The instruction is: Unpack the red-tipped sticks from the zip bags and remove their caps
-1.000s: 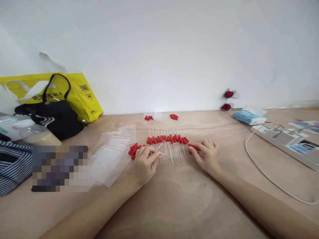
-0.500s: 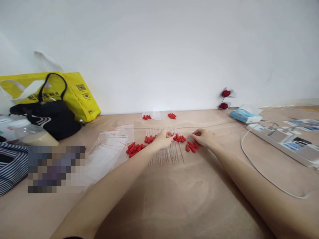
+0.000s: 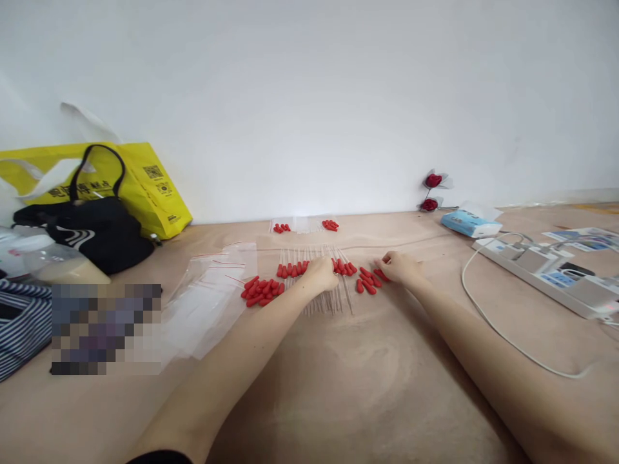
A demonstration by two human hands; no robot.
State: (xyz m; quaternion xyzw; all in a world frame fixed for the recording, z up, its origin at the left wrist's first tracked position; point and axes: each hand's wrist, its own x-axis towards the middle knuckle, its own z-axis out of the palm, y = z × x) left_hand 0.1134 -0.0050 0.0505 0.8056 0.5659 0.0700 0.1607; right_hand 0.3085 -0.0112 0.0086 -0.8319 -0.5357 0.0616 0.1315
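My left hand (image 3: 320,274) is closed, low over the middle of a row of thin pale sticks (image 3: 329,299); its fingertips are hidden, and so is whatever they hold. Red drop-shaped pieces (image 3: 291,269) sit across the sticks on both sides of it. My right hand (image 3: 397,267) is to the right with thumb and fingers drawn together; I cannot make out what is between the tips. Just under those fingers lies a red piece (image 3: 382,275), beside a small group of red pieces (image 3: 368,281). A larger red pile (image 3: 261,292) rests by my left forearm.
Clear zip bags (image 3: 207,303) lie at left, near a yellow bag (image 3: 164,187), a black bag (image 3: 106,232) and a bottle (image 3: 62,261). At the back is a clear bag (image 3: 304,224) with red pieces. Right: tissue pack (image 3: 470,223), fabric roses (image 3: 430,204), power strip (image 3: 546,277) with cable.
My left hand has turned and come down over the sticks, its fingertips now out of sight. The right hand has shifted slightly right relative to the small red group. The whole view has shifted a little.
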